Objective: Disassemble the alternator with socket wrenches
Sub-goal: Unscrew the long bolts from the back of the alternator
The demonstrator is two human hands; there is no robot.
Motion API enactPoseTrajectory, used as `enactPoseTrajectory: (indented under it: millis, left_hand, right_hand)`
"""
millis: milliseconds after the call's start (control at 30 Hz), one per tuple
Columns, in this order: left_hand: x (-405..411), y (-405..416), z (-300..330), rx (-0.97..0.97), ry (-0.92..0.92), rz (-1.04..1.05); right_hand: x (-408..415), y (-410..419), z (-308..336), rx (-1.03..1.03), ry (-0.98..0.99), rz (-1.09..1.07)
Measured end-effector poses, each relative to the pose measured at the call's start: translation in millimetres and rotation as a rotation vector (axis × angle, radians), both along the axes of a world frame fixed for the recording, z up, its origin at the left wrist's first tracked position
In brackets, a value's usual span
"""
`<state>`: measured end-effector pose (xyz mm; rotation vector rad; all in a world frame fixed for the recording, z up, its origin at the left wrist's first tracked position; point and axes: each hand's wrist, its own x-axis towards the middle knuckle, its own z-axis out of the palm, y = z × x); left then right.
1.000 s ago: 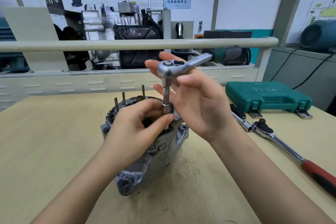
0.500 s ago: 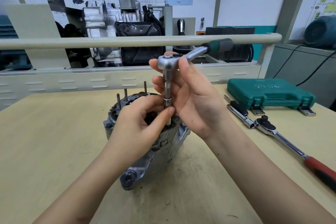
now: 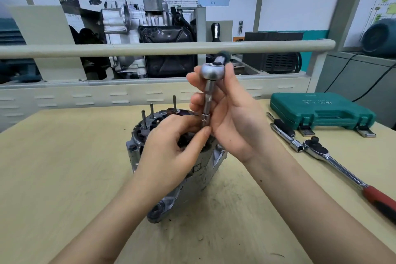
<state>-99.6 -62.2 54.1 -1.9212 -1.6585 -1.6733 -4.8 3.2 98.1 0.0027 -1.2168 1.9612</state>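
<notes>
In the head view, the alternator (image 3: 175,169) is seen resting on the bench (image 3: 64,167), tilted toward the camera, with three studs (image 3: 151,111) standing up from its rear face. A small ratchet wrench (image 3: 212,72) with an extension bar and socket (image 3: 205,121) is held upright over the right side of the housing.

The ratchet head is cradled by the right hand (image 3: 233,118), its fingers curled behind the bar and the thumb laid alongside the head. The socket's lower end is pinched between the thumb and fingers of the left hand (image 3: 171,152), which also rests on the alternator's rear face. Whatever sits under the socket is hidden by those fingertips.

Compared with a second ago, the wrench handle has been swung from pointing out to the right to pointing almost straight away from the camera, so that only its blurred green grip shows beyond the head. The socket has been kept at the same spot throughout. This is judged to be one ratchet stroke on a fastener that is being steadied by hand; whether it is fully loose cannot be told.

Well to the right, a larger red-handled ratchet (image 3: 342,169), a loose extension (image 3: 285,134) and a closed green tool case (image 3: 321,110) are left lying on the bench.
</notes>
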Motion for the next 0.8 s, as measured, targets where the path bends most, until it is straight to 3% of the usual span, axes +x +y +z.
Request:
enactPoseTrajectory:
  millis: [467,800]
  left_hand:
    - [1.3,-0.6,-1.5,0.067,-0.091,0.036]
    - [1.9,-2.1,3.0,-0.054,-0.195,-0.097]
  right_hand:
    - [5.1,-2.9,0.1,-0.006,0.11,0.004]
    - [5.5,-3.3,4.7,0.012,0.056,0.031]
